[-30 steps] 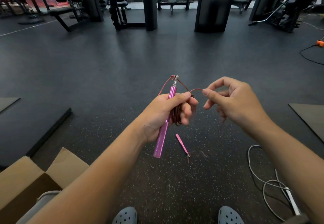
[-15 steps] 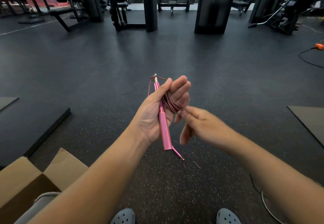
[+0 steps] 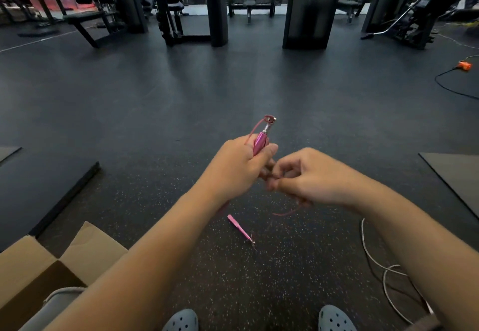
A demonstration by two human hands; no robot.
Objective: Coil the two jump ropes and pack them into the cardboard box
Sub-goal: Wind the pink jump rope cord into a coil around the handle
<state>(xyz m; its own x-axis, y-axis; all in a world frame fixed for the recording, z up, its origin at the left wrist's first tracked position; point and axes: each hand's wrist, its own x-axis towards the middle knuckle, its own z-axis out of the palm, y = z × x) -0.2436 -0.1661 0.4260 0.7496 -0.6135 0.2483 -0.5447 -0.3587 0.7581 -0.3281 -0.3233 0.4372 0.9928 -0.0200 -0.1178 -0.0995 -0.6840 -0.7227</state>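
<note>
The left hand (image 3: 234, 167) grips 1 pink handle (image 3: 260, 142) of the pink rope (image 3: 252, 131), handle tip pointing up and away. Just right of that handle, the right hand (image 3: 311, 177) pinches with curled fingers, apparently on the thin cord, though blur hides the contact. The other pink handle (image 3: 239, 229) lies on the floor (image 3: 233, 84) below the held handle. The cord looks light, thin and springy, so loops may slip; best held by the stiff handle with coils pinned under the thumb. A white rope (image 3: 375, 260) lies on the floor to the lower right of the handle, the cardboard box (image 3: 31, 268) to the lower left.
</note>
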